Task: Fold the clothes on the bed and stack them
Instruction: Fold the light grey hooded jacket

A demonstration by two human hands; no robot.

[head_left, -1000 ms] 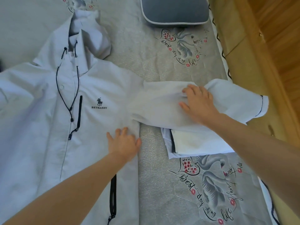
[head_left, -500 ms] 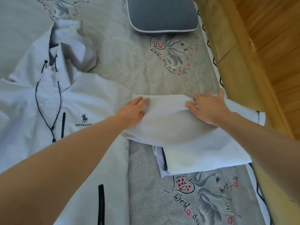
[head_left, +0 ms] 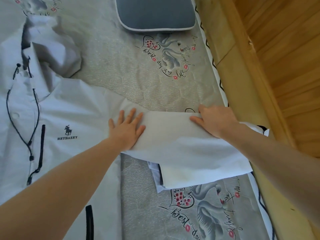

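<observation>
A pale grey hooded jacket (head_left: 65, 118) with a black horse logo lies front up on the bed (head_left: 138, 84). Its sleeve (head_left: 190, 153) stretches to the right. My left hand (head_left: 127, 130) presses flat, fingers spread, where the sleeve joins the shoulder. My right hand (head_left: 216, 120) holds the sleeve's far edge, thumb on top of the cloth and fingers over the edge. The sleeve covers most of a folded white garment (head_left: 158, 179), whose corner shows under it. The cuff (head_left: 265, 131) pokes out behind my right wrist.
A grey pillow (head_left: 155, 13) lies at the head of the bed. The wooden bed frame (head_left: 242, 84) and wooden wall run along the right side. The jacket's hood (head_left: 52, 45) is crumpled at the upper left.
My left hand moved from the jacket's side up to the shoulder seam and flattened there. My right hand slid along the sleeve to its far edge and took hold of it.
</observation>
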